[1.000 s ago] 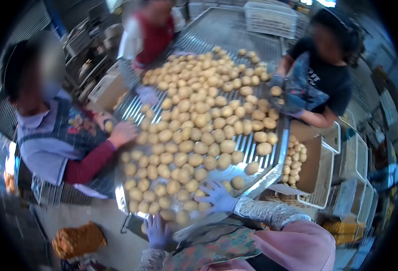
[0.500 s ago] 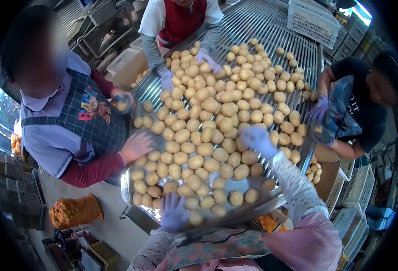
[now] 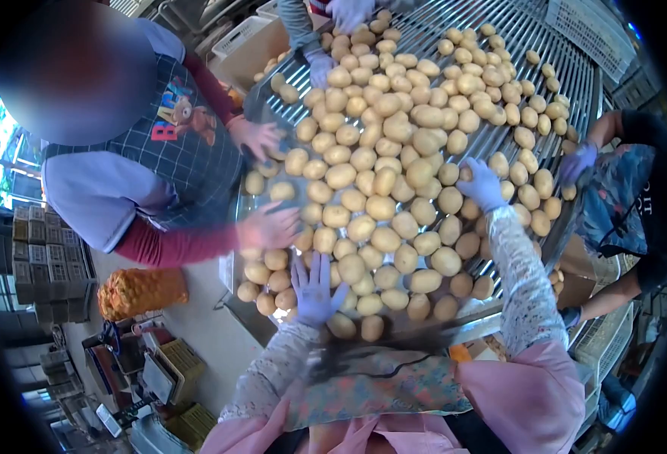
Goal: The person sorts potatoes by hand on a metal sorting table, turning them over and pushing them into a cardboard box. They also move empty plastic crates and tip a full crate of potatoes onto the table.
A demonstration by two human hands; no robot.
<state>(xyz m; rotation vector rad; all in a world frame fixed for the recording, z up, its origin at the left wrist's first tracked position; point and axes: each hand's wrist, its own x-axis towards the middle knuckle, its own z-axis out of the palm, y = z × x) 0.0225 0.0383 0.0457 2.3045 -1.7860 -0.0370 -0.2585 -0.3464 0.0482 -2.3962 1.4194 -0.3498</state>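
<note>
Our left grip [image 3: 314, 293] is spread wide, palm down with the fingers apart, at the near edge of the worktop [image 3: 477, 17]; it lies on or just above the potatoes [image 3: 381, 206], and we cannot tell whether it presses on any. Our right grip [image 3: 483, 185] reaches farther in, fingers bent over a single potato [image 3: 466, 173] at the fingertips; whether they are clamped on it or only touching, we cannot tell.

Half a second ago our right hand was a blur over the middle of the pile; now it shows more sharply, toward the right side. Near us, a patch of metal that lay bare then is now mostly covered with potatoes. The co-worker on our left [image 3: 178, 151] had one hand up near the apron, and now has both hands out over the worktop, blurred. Our view has shifted too, so less of the co-worker across from us shows, only the sleeves and gloved hands [image 3: 320, 69].

The potatoes are pale yellow-brown, round to oval and smooth-skinned, some of them darker near our right. They crowd the worktop from our edge to the middle and thin out over the metal bars toward the far right.
</note>
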